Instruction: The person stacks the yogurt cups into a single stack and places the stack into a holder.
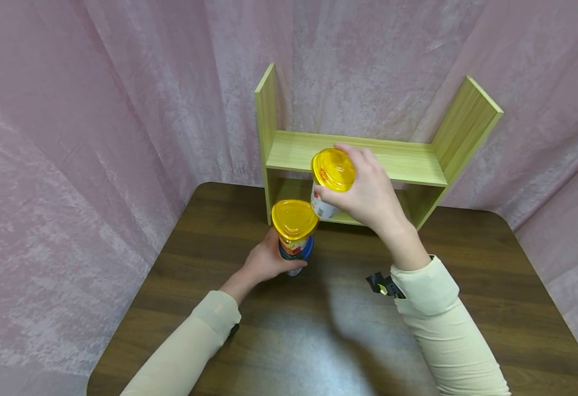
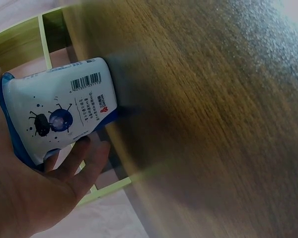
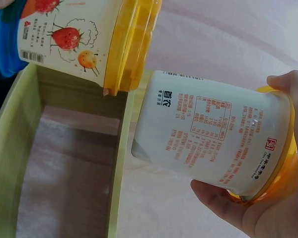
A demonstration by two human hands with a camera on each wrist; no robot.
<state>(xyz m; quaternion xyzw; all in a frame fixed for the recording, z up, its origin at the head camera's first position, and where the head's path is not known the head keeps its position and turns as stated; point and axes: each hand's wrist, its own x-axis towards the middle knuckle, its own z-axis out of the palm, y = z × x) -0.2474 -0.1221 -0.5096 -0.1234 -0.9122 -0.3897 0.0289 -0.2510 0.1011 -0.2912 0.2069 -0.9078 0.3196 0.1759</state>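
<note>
A: What can you read on the cups?

B: Little. The cup in the right hand [image 1: 368, 192] is a white cup [image 3: 208, 134] with a yellow lid [image 1: 333, 169]; the right wrist view shows red-orange printed text in Chinese characters, a boxed table and a small square red logo near the lid. The characters are too small for me to transcribe.

A: And the other one?

B: The left hand [image 1: 265, 261] grips a stack [image 1: 295, 236] standing on the worktop [image 1: 319, 330]. The bottom cup [image 2: 59, 114] has a barcode, blue berries, a black beetle drawing and a small red mark. The upper cup [image 3: 74, 34] shows strawberries and an orange, plus its own yellow lid [image 1: 294, 218].

A: Where do the cups sit relative to the hands?

B: The right hand's fingers curl round the white cup, lifted, tilted, in front of the green shelf [image 1: 393, 159]. The left hand's fingers wrap the stack's base, just left of and below the raised cup.
</note>
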